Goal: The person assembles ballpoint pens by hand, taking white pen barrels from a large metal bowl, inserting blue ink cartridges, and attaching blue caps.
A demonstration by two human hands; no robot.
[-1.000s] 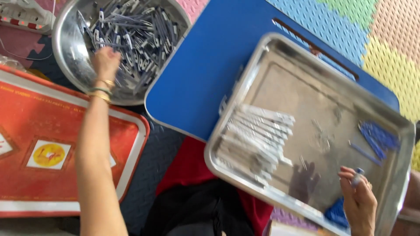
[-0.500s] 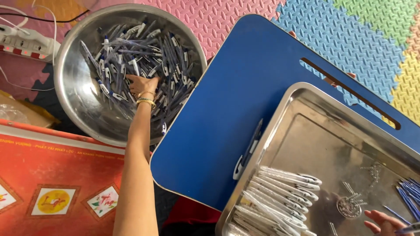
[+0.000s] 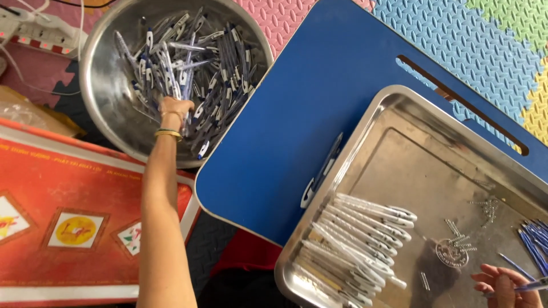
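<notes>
My left hand (image 3: 174, 107) reaches into a round steel bowl (image 3: 108, 108) at the upper left and closes among the many blue-and-white pen parts (image 3: 211, 68) heaped there; whether it grips one is hidden. A gold bangle sits on that wrist. At the lower right edge my right hand (image 3: 502, 283) holds a thin blue pen refill (image 3: 531, 287) over a rectangular steel tray (image 3: 399, 131). A row of white pen barrels (image 3: 359, 236) lies in the tray's near left part.
The tray rests on a blue board (image 3: 319, 97) with a slot handle. Small metal springs (image 3: 462, 236) and blue refills (image 3: 534, 239) lie in the tray. A red tray-like board (image 3: 68, 217) is at the left, a white power strip (image 3: 34, 31) at top left, coloured foam mats beneath.
The view has shifted, bringing the bowl lower and closer. My left hand has dug deeper into the pen parts. My right hand stays at the tray's lower right with the refill.
</notes>
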